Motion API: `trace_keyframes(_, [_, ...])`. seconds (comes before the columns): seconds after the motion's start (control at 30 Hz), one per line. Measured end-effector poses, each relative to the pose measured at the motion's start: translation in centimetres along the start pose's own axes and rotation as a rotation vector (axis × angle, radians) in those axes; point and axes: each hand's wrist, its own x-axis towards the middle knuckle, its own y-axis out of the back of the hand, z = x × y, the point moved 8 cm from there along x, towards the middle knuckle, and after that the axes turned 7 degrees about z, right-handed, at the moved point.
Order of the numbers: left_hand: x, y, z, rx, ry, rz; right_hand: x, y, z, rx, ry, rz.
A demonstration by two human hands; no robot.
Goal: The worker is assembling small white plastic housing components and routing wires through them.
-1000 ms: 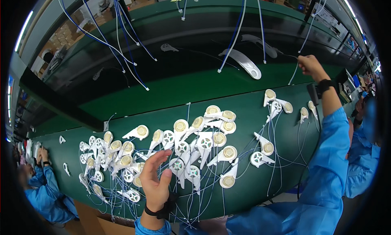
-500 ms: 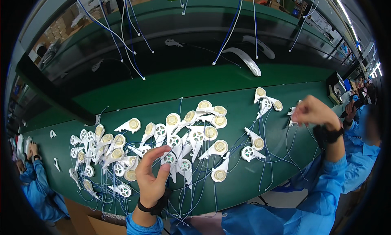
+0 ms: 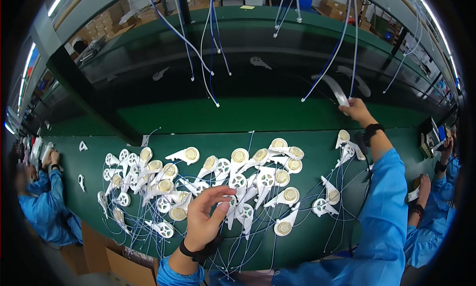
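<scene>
The person's right hand reaches out past the back of the green desk, fingers pinched together on the near end of a long white curved piece. That piece lies aslant over the dark, green-edged surface behind the desk. A thin hanging cable comes down just beside the fingertips; other blue and white cables dangle farther left, in front of the dark surface. The left hand is half spread, thumb apart from curved fingers, gripping nothing. It hides some of the white parts heaped on the desk with tangled wires; whether it touches any cannot be told. A dark post cuts across the left side of the view.
</scene>
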Motion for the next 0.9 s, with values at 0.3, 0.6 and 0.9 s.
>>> trace_keyframes(0.3, [-1.7,-2.9,-3.0,-0.643,0.494,-0.406,-19.4,-4.4,-21.2,0.246,0.929,-0.865])
trace_keyframes(0.6, [-3.5,-5.1,-3.7,-0.831,0.850,-0.504,-17.5,-12.3,-27.7,0.242,0.866,-1.172])
trace_keyframes(0.9, [-0.6,-1.8,-2.7,-0.629,0.506,-0.253,14.9,-12.2,-11.0,-0.150,0.586,0.168])
